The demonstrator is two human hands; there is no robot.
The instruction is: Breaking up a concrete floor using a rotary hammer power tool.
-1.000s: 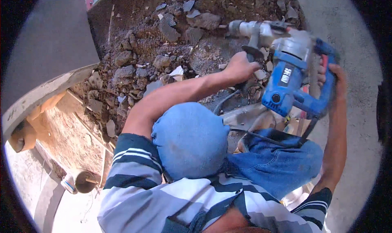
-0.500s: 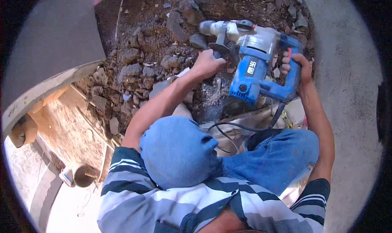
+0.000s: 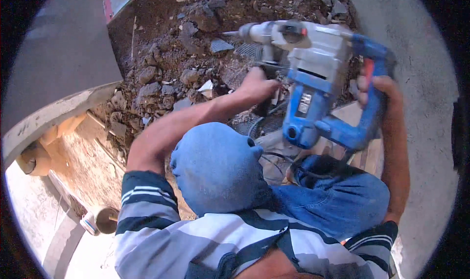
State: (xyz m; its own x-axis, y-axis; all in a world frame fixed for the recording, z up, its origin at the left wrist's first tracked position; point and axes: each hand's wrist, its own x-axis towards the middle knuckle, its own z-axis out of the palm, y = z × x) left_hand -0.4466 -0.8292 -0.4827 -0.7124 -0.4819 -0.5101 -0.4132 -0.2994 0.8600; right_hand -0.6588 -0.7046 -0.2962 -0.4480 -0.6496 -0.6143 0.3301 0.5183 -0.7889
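Observation:
A blue and grey rotary hammer drill [image 3: 318, 54] is held in front of me with its chuck end pointing left. A thin bit [image 3: 231, 33] sticks out of the chuck over the rubble [image 3: 161, 90]; whether its tip touches anything I cannot tell. My left hand [image 3: 259, 86] is closed round the drill's dark side handle, below the chuck. The blue rear handle is wrapped by my right hand [image 3: 389, 89], its fingers beside the red trigger. Slight motion blur covers the drill and hands. A black cable [image 3: 274, 156] runs near my knees.
Broken stone, soil and ribbed tile pieces [image 3: 221, 45] lie ahead. A grey slab [image 3: 73, 54] stands at left, a concrete strip [image 3: 416, 147] along the right. A round container [image 3: 104, 220] lies at lower left. My bent knees [image 3: 215, 171] are close below the drill.
The drill has risen toward me and shifted right, with both hands still on it. Its bit now shows ahead of the chuck. My left elbow has swung outward.

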